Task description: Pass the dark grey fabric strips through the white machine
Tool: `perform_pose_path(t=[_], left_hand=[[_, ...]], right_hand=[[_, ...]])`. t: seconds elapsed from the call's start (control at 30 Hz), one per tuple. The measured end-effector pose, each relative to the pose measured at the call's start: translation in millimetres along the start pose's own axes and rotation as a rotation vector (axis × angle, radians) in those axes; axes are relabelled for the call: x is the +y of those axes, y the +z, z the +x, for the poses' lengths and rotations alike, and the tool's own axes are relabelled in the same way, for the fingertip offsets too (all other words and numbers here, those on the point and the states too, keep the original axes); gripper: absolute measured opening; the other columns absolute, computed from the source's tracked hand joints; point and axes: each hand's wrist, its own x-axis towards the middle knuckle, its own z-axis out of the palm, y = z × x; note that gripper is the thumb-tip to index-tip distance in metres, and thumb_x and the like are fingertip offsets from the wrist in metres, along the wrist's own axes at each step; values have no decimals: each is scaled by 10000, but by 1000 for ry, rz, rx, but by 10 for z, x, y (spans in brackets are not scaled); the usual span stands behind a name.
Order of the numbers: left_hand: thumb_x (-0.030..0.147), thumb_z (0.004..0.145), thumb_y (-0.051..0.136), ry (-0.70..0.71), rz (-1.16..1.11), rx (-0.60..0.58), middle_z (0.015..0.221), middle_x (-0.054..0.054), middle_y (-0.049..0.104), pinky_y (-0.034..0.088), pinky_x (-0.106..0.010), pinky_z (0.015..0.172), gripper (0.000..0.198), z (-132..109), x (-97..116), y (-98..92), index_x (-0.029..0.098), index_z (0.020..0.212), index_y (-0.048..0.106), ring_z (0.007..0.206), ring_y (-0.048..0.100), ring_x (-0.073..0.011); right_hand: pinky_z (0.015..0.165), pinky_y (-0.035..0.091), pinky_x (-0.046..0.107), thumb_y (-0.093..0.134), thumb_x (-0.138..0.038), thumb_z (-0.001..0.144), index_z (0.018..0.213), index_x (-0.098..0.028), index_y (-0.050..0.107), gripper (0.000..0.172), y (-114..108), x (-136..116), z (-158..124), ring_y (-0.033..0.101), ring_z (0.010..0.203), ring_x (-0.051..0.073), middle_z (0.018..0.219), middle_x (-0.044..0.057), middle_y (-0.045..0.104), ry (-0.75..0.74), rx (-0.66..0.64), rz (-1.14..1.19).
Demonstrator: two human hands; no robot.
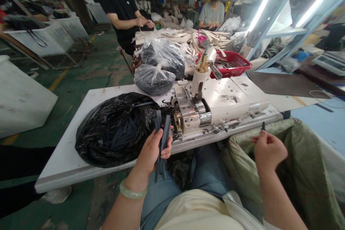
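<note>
My left hand [155,151] is closed around a bundle of dark grey strips [163,138], whose ends stick out above and below the fingers. Just behind it stands a white bench machine [191,115] with metal rollers and an upright post. Left of that hand, a black plastic bag [107,133] lies open on the table with many similar strips inside. Over on the right, my right hand [270,151] pinches a small dark piece [263,126], perhaps a strip end; most of it is hidden. This hand is above the mouth of a green woven sack [304,158].
Tied clear bags [155,79] of dark material and a red basket [231,64] stand behind the machine. Pale strips [183,37] cover a farther table, where two people [118,10] work. Dark scraps lie around the machine. A blue surface [323,122] is at right.
</note>
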Motion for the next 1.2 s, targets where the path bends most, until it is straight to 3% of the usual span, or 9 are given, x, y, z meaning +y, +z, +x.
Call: perform_pose_path(t=[0.13, 0.2, 0.3, 0.37, 0.5, 0.7, 0.93, 1.13, 1.2], left_hand=[[362, 828, 607, -58, 53, -26, 631, 50, 499, 249, -143, 369, 284, 37, -41, 83, 197, 1036, 505, 385, 324, -19], [360, 819, 619, -84, 80, -60, 616, 63, 483, 247, -137, 370, 289, 56, -76, 150, 207, 1036, 503, 384, 323, -18], [380, 806, 633, -144, 132, -104, 594, 75, 466, 238, -133, 366, 334, 63, -128, 247, 220, 1072, 509, 376, 322, -19], [387, 764, 679, -175, 192, -83, 560, 86, 449, 248, -141, 364, 384, 47, -141, 281, 213, 1067, 519, 366, 326, -22], [361, 695, 754, -106, 231, 36, 550, 84, 445, 270, -159, 370, 413, -24, -62, 224, 181, 1012, 560, 369, 330, -20], [385, 736, 721, -69, 165, 23, 573, 35, 504, 217, -157, 374, 334, -108, 103, 40, 122, 915, 621, 380, 306, -5], [353, 719, 738, -50, 239, 36, 478, 58, 437, 231, -176, 373, 305, -60, 58, 102, 137, 657, 531, 364, 303, -21], [366, 701, 747, -23, 295, 55, 457, 63, 411, 235, -185, 372, 366, 13, 84, 147, 151, 584, 474, 360, 324, -33], [390, 684, 757, -24, 286, 74, 451, 62, 405, 233, -185, 367, 390, 37, 81, 151, 152, 571, 470, 358, 322, -34]], right_hand=[[812, 425, 531, 569, -556, 781, 1162, -29, 573, 651, -301, 130, 111, 574, 951, 406, 1027, 268, 614, -131, 131, -194], [738, 485, 460, 541, -557, 813, 1131, -93, 597, 565, -242, -263, -64, 616, 817, 313, 929, 187, 641, -70, -155, 173], [497, 490, 297, 530, -572, 835, 1239, -183, 527, 561, -6, -1033, -488, 591, 570, 177, 821, 75, 648, 62, -911, 796], [381, 402, 218, 582, -542, 822, 1201, -190, 558, 518, 137, -1421, -738, 516, 437, 120, 671, 8, 611, 71, -1148, 934], [335, 325, 185, 610, -451, 836, 812, -155, 647, 299, 255, -1642, -935, 438, 347, 82, 491, -33, 520, 3, -1076, 887], [434, 439, 214, 590, -326, 866, 879, -194, 654, 146, 265, -1462, -883, 559, 459, 109, 674, 3, 614, -125, -848, 895], [493, 462, 227, 600, -320, 856, 890, -181, 664, 157, 290, -1455, -880, 567, 476, 121, 609, -7, 613, -101, -872, 852], [408, 341, 171, 628, -466, 819, 940, -117, 681, 372, 222, -1431, -774, 436, 410, 66, 541, -32, 534, -41, -1787, 902], [409, 324, 163, 611, -490, 828, 861, -111, 661, 384, 219, -1448, -766, 432, 409, 58, 537, -32, 532, -31, -1906, 925]])
